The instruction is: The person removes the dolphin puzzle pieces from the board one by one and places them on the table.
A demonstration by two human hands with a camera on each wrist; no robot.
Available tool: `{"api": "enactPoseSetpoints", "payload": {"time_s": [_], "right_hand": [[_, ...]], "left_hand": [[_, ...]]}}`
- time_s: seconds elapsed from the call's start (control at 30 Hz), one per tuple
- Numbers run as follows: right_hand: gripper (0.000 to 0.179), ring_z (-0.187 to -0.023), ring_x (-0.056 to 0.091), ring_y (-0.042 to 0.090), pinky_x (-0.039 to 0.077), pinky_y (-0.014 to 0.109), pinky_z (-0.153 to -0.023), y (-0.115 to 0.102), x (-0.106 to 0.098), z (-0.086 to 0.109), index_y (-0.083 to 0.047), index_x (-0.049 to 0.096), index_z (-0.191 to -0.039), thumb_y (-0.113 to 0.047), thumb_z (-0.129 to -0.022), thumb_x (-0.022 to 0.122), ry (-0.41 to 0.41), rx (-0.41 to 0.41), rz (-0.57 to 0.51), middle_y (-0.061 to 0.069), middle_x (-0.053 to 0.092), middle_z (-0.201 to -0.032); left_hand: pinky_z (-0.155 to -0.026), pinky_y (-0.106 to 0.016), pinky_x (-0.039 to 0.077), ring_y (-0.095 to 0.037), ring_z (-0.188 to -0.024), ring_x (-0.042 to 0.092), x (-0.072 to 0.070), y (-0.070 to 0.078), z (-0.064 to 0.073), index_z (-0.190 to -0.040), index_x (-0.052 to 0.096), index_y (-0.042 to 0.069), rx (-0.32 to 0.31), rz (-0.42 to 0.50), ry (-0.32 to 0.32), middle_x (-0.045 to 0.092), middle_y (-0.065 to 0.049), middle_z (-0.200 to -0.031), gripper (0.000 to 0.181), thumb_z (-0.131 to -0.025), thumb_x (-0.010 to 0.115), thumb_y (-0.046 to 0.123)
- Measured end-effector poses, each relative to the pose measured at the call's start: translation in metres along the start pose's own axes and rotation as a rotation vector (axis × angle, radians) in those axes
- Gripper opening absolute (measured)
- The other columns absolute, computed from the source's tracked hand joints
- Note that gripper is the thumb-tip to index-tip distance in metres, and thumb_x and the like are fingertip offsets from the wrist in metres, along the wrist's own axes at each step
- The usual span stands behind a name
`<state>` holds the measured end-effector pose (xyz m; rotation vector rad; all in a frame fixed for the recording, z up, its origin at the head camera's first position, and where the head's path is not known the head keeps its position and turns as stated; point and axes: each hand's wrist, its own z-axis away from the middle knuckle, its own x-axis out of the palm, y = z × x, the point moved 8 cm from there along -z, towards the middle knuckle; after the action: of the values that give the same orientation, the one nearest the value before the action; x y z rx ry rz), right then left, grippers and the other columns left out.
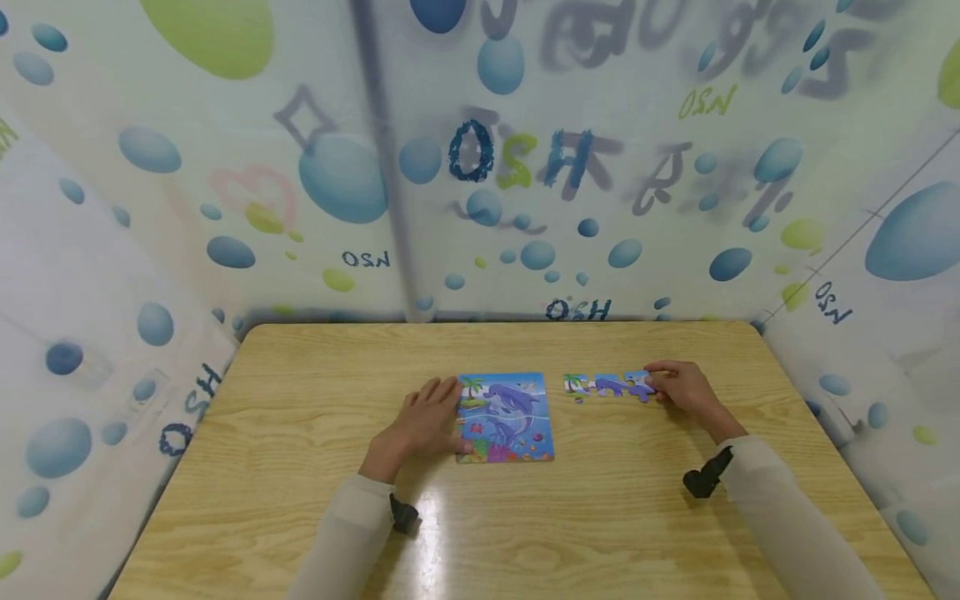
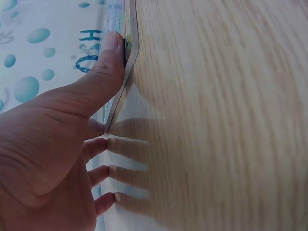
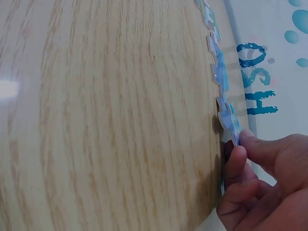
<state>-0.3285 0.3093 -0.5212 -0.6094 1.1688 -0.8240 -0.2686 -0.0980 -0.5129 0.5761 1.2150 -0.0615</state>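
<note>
A square dolphin picture board (image 1: 506, 417) lies flat on the wooden table. My left hand (image 1: 427, 421) rests at its left edge, thumb (image 2: 111, 43) on the lower left corner and the other fingers stretched out on the table and the upper left edge. To the board's right, my right hand (image 1: 681, 387) pinches a blue and purple jigsaw piece (image 1: 637, 383) between thumb and forefinger. In the right wrist view this piece (image 3: 228, 118) is tilted. Left of it lie a purple dolphin jigsaw piece (image 1: 608, 386) and a palm tree jigsaw piece (image 1: 576, 384).
The light wooden table (image 1: 300, 500) has rounded far corners. Behind it hangs a pale wall sheet (image 1: 420, 225) with blue and green spots and letters. A dark band with a small black device (image 1: 702, 482) sits at the right wrist.
</note>
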Motion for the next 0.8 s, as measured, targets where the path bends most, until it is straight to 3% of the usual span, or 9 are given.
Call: {"api": "enactPoseSetpoints", "payload": {"time_s": [0.17, 0.4, 0.8], "right_hand": [[0.045, -0.064, 0.059, 0.01, 0.046, 0.026, -0.056, 0.0, 0.0, -0.001, 0.008, 0.056, -0.133, -0.016, -0.097, 0.065, 0.002, -0.02, 0.034, 0.002, 0.068, -0.084], [0.037, -0.068, 0.062, 0.013, 0.047, 0.027, -0.058, -0.007, -0.001, 0.001, 0.009, 0.062, -0.124, -0.014, -0.095, 0.065, 0.057, -0.114, 0.173, 0.018, 0.072, -0.093], [0.033, -0.071, 0.066, 0.016, 0.049, 0.029, -0.063, -0.01, 0.0, 0.001, 0.008, 0.065, -0.12, -0.014, -0.096, 0.065, 0.058, -0.134, 0.253, 0.021, 0.072, -0.096]], "left_hand": [[-0.116, -0.063, 0.019, -0.041, -0.151, 0.012, -0.001, 0.0, 0.0, -0.158, 0.021, 0.004, 0.001, -0.004, 0.005, 0.017, -0.016, -0.165, 0.105, -0.083, 0.074, 0.054], [-0.116, -0.063, 0.02, -0.041, -0.151, 0.012, 0.001, 0.0, -0.001, -0.158, 0.021, 0.004, -0.001, -0.012, 0.0, 0.017, -0.015, -0.165, 0.104, -0.083, 0.074, 0.055], [-0.115, -0.063, 0.022, -0.041, -0.15, 0.014, 0.0, -0.001, -0.001, -0.157, 0.023, 0.004, 0.003, -0.031, 0.001, 0.019, -0.015, -0.164, 0.105, -0.082, 0.073, 0.057]]}}
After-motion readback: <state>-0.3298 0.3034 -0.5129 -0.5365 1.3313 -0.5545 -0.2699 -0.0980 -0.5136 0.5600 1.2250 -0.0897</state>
